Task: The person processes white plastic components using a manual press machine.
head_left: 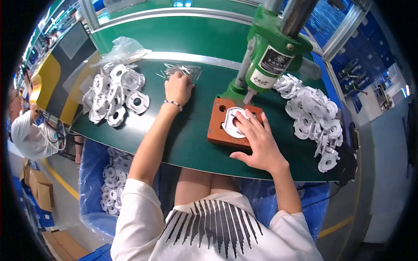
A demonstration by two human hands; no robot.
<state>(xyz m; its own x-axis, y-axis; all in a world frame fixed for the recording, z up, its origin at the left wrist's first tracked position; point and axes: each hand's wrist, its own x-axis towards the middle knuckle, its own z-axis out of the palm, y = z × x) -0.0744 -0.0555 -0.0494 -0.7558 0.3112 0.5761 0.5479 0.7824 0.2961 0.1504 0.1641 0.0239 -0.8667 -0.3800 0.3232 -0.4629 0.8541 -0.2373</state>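
Observation:
My left hand [178, 90] reaches to the far middle of the table, its curled fingers closed into a heap of thin metal pins [191, 71]. How many pins are between the fingertips is hidden. My right hand [260, 145] is open, fingers stretched out and thumb apart, resting over a white plastic ring-shaped part [230, 127]. That part lies flat on an orange-brown fixture block [217, 135], and my fingers cover its right side. Directly above the block stands a green bench press [261, 61], its narrow tip [249, 96] just beyond my fingers.
Similar white parts lie in a pile [114, 93] at left beside a clear plastic bag [124, 50], and another pile [311, 113] at right. A blue lined bin [93, 174] below holds more. A yellow-and-black machine [65, 74] stands left, near another person [32, 135].

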